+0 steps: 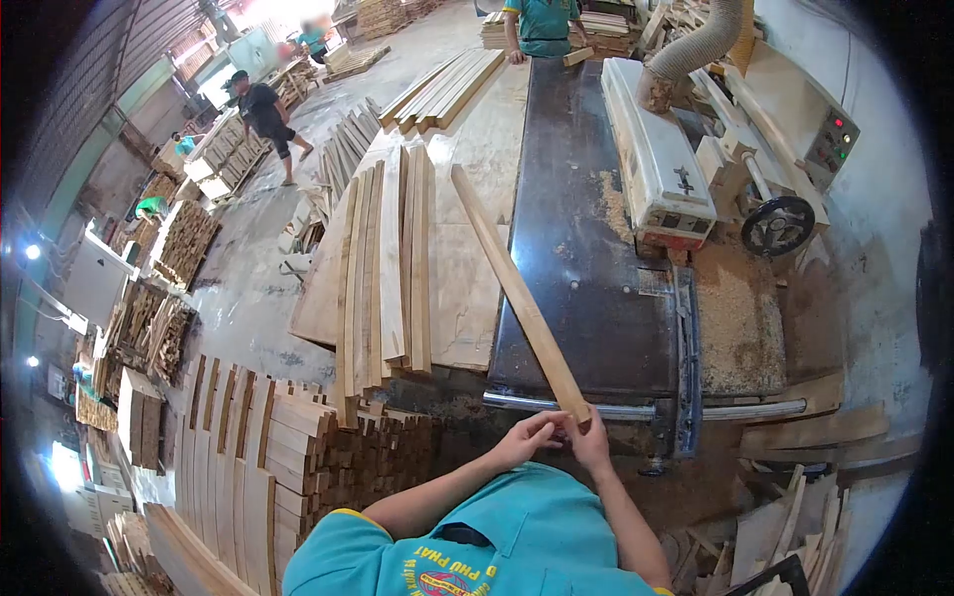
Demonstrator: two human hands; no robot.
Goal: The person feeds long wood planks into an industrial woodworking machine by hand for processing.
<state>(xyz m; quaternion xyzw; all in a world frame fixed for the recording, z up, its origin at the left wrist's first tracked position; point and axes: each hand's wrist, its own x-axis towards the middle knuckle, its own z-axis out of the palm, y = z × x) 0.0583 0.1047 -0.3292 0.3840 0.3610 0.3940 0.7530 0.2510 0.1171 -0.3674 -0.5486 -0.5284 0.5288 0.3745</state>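
Observation:
A long pale wooden strip (519, 293) lies slantwise, its far end over the plywood board (467, 228) and its near part across the dark metal machine table (586, 328). My right hand (590, 444) is closed around the near end of this strip, just past the table's front bar (566, 405). Beside it my left hand (534, 440) has its fingers curled in at the same end, touching or almost touching my right hand; its fingertips are partly hidden. Left of the strip, several loose wooden strips (390, 268) lie side by side on the board.
A machine head (656, 149) with a hose (701, 40) and a handwheel (778, 226) stands at the right. Stacked wood (288, 447) fills the lower left. A co-worker (544, 25) stands at the table's far end, beyond more strips (447, 89). Another person (266, 114) walks at left.

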